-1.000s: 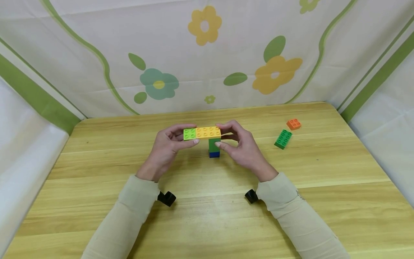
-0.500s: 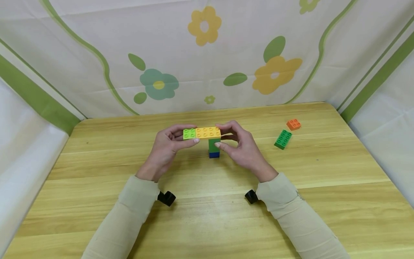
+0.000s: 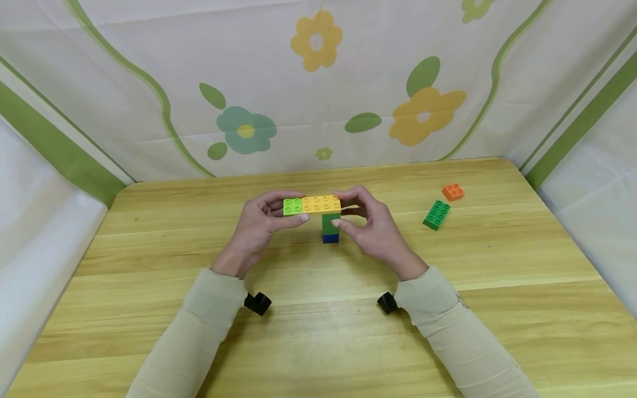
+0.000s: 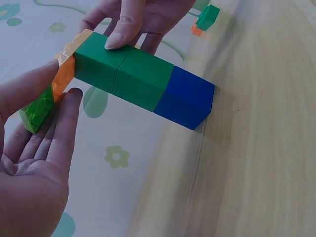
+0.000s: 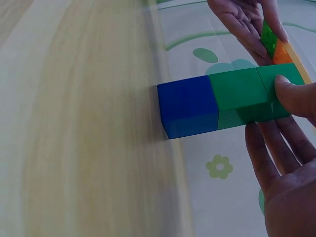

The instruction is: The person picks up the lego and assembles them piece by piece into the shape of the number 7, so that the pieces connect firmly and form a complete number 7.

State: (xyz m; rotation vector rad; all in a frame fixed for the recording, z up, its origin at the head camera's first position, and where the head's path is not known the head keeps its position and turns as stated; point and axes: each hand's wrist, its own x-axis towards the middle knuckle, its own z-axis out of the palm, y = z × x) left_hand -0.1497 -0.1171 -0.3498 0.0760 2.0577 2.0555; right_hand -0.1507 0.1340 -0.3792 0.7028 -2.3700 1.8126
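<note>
An upright column of building bricks stands on the table, with a blue brick (image 3: 330,239) at its foot and two green bricks (image 4: 118,69) above. A yellow-orange brick (image 3: 321,204) lies across the top and juts out to the left. Beside its left end, at the same height, is a lime green brick (image 3: 292,206). My left hand (image 3: 254,229) pinches the jutting part near where lime and yellow meet, thumb in front and fingers behind. My right hand (image 3: 370,226) grips the upper green brick, its thumb on the near face; the far-side fingers are partly hidden.
To the right on the wooden table (image 3: 318,342) lie a loose green brick (image 3: 436,215) and a small orange brick (image 3: 453,192), close together. A white curtain (image 3: 164,33) with printed flowers rises behind the table's back edge.
</note>
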